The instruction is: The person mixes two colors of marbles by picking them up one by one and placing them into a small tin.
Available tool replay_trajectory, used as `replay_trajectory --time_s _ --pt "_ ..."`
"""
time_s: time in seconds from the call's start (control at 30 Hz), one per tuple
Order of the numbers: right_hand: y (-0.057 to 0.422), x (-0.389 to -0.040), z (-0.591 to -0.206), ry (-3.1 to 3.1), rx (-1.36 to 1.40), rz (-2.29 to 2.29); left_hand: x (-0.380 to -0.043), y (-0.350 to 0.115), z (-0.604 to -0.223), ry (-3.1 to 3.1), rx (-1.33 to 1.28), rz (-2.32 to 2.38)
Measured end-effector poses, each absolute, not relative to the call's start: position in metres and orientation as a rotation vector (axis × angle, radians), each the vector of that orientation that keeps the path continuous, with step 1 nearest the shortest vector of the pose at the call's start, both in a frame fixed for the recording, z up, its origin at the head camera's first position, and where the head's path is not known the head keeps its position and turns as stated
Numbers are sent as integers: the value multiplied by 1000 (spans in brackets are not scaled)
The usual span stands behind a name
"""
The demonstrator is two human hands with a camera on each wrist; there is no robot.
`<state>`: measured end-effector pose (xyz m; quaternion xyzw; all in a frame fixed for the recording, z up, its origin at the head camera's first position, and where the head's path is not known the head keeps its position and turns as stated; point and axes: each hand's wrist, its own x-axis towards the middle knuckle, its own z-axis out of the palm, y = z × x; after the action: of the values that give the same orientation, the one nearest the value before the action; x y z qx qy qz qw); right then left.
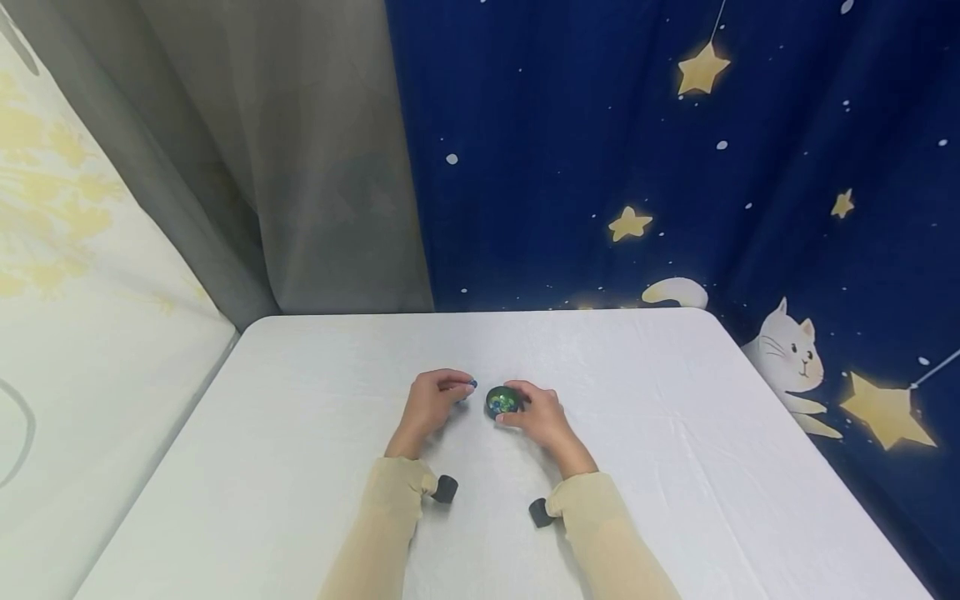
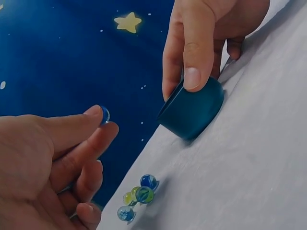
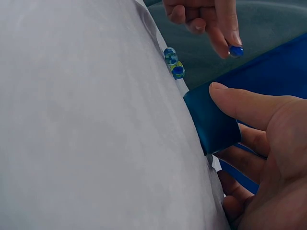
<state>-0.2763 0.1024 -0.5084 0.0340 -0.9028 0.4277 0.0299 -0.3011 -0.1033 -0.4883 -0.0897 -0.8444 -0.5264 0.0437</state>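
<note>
Between thumb and index finger my left hand (image 1: 433, 404) pinches a blue glass marble (image 2: 105, 115), held above the table. My right hand (image 1: 546, 415) grips a small teal cup (image 2: 194, 115), thumb on one side and fingers on the other. The cup stands at the tabletop with its mouth up, and marbles (image 1: 502, 403) show inside it in the head view. Below the left hand, several loose marbles (image 2: 145, 194), blue and yellow-green, lie bunched together on the cloth. From the head view the left hand mostly covers them.
A white cloth covers the table (image 1: 637, 375), whose far edge meets a grey curtain (image 1: 337, 167) and a dark blue curtain (image 1: 540, 150) with stars. A pale curtain (image 1: 75, 375) hangs along the left side. Black wrist devices (image 1: 446, 489) sit at both cuffs.
</note>
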Motion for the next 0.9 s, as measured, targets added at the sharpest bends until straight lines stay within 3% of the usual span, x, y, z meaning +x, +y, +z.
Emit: replay_trajectory --time_s 0.9 --pt "103 -274 -507 -2745 141 1339 -297 -87 -492 -2532 -331 -1563"
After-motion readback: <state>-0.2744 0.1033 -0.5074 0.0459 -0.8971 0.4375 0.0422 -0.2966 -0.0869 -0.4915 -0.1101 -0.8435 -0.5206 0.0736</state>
